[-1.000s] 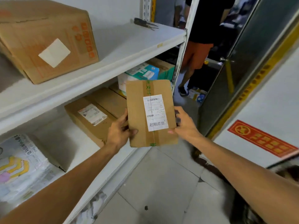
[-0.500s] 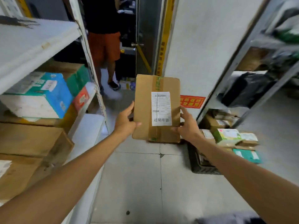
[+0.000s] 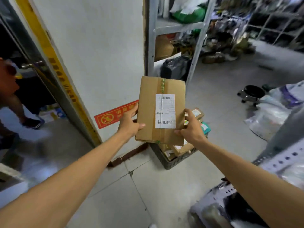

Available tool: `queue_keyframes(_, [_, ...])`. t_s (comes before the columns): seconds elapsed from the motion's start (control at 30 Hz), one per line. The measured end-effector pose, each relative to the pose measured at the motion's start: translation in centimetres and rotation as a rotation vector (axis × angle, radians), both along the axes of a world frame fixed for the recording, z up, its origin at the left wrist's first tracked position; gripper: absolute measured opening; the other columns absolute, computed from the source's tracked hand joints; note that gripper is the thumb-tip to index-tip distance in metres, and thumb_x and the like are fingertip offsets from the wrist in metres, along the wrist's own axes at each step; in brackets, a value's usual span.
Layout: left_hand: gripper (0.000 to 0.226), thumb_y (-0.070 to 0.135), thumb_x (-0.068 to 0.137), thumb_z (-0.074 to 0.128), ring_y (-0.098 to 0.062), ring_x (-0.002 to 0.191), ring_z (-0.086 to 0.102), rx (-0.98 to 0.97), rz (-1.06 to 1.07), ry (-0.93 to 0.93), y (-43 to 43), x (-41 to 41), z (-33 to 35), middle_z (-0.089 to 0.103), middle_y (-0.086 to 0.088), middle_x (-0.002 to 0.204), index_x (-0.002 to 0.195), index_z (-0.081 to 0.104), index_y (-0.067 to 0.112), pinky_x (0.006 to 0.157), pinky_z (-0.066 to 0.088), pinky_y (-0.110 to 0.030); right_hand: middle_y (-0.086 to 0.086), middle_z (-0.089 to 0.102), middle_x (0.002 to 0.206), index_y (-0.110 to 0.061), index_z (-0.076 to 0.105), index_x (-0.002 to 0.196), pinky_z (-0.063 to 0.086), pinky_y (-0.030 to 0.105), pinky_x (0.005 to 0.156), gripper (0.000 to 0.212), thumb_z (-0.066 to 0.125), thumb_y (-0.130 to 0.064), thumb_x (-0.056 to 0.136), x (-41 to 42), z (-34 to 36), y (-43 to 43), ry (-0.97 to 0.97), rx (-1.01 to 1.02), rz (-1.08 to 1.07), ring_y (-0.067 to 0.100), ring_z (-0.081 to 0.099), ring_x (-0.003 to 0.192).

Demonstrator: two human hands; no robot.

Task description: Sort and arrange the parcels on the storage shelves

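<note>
Cardboard box (image 3: 162,111), taped and bearing a white label (image 3: 165,111), is held upright in the air by both hands. Left hand (image 3: 130,123) grips its left edge, right hand (image 3: 191,127) its right. Just below the box sits a dark crate (image 3: 172,159) of parcels; behind the box stands a metal shelf (image 3: 179,26).

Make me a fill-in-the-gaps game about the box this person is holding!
1. The number of hands gripping the cardboard parcel is ____.
2. The label stuck on it is the colour ____.
3. The sign on the wall beside the left hand is ____ with yellow writing.
4. The dark crate below the right hand stands on the ____.

Missing words: two, white, red, floor.
</note>
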State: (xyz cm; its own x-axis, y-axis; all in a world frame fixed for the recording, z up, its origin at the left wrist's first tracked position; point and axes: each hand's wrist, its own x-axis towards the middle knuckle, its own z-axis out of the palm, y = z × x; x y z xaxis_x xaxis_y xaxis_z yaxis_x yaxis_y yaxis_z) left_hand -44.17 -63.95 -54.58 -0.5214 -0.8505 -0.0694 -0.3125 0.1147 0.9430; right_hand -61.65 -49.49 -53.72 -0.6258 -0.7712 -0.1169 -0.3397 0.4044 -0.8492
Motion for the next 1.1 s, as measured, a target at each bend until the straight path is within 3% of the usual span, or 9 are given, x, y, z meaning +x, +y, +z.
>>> queue_keyframes(0.2, [0.098,-0.007,0.075,0.074,-0.016,0.141,0.033,0.026,-0.215,-0.048,-4.5,-10.3,-0.8,0.036,0.004,0.153,0.152,0.025,0.029,0.113,0.034,-0.044,0.006,0.046,0.137,-0.018,0.035,0.141,0.047,0.051,0.099,0.084,0.076,0.006,0.072,-7.2,-0.3,-1.2,-0.012,0.005,-0.178,0.027,0.045,0.125])
queue_keyframes(0.3, [0.097,-0.009,0.074,0.073,-0.014,0.138,0.036,0.039,-0.311,-0.063,-6.4,-15.1,-1.3,0.037,0.004,0.152,0.152,0.026,0.027,0.113,0.033,-0.037,0.003,0.048,0.123,-0.017,0.038,0.137,0.049,0.053,0.093,0.081,0.075,0.007,0.070,-10.3,-1.0,-1.8,-0.026,0.001,-0.271,0.027,0.047,0.119])
queue_keyframes(0.37, [0.097,-0.010,0.073,0.073,-0.014,0.136,0.038,0.042,-0.385,-0.066,-7.8,-18.1,-2.0,0.038,0.004,0.152,0.152,0.027,0.024,0.113,0.036,-0.042,-0.001,0.049,0.116,-0.014,0.041,0.135,0.050,0.049,0.091,0.079,0.076,0.008,0.067,-12.2,-1.7,-2.4,-0.026,-0.004,-0.338,0.023,0.048,0.114])
queue_keyframes(0.57, [0.097,-0.013,0.073,0.072,-0.018,0.138,0.036,0.096,-0.561,-0.103,-12.8,-26.6,-4.8,0.039,0.000,0.150,0.151,0.025,0.019,0.111,0.036,-0.034,-0.002,0.049,0.117,-0.014,0.040,0.134,0.050,0.049,0.092,0.081,0.078,0.007,0.066,-17.2,-4.2,-5.9,-0.055,0.034,-0.492,0.025,0.051,0.115])
queue_keyframes(0.73, [0.099,-0.006,0.071,0.077,-0.015,0.135,0.040,0.106,-0.672,-0.194,-16.1,-32.3,-7.8,0.042,0.007,0.149,0.150,0.028,0.030,0.111,0.038,-0.041,-0.005,0.048,0.116,-0.017,0.040,0.136,0.051,0.045,0.091,0.082,0.078,0.005,0.067,-20.1,-6.7,-7.8,-0.092,0.066,-0.615,0.021,0.051,0.112])
queue_keyframes(0.87, [0.093,-0.006,0.076,0.074,-0.013,0.132,0.042,0.100,-0.756,-0.256,-16.2,-35.9,-10.0,0.041,0.005,0.149,0.150,0.030,0.028,0.107,0.041,-0.031,-0.006,0.049,0.111,-0.014,0.041,0.134,0.050,0.033,0.083,0.077,0.076,0.006,0.068,-22.2,-9.3,-7.8,-0.136,0.086,-0.710,0.016,0.051,0.105])
queue_keyframes(0.97, [0.089,-0.008,0.078,0.071,-0.005,0.120,0.042,0.117,-0.799,-0.305,-15.5,-38.4,-12.3,0.043,0.006,0.144,0.150,0.030,0.024,0.082,0.044,-0.006,-0.007,0.048,0.111,-0.013,0.042,0.135,0.046,0.024,0.078,0.075,0.075,0.007,0.070,-24.0,-11.7,-7.5,-0.183,0.096,-0.753,0.012,0.050,0.102])
queue_keyframes(1.1, [0.089,-0.010,0.077,0.071,-0.016,0.120,0.052,0.166,-0.784,-0.362,-15.0,-41.0,-15.9,0.053,0.002,0.135,0.149,0.033,0.026,0.089,0.051,-0.027,-0.005,0.051,0.118,-0.017,0.041,0.136,0.049,0.031,0.085,0.078,0.075,0.005,0.069,-26.3,-15.7,-7.1,-0.249,0.111,-0.751,0.013,0.050,0.107])
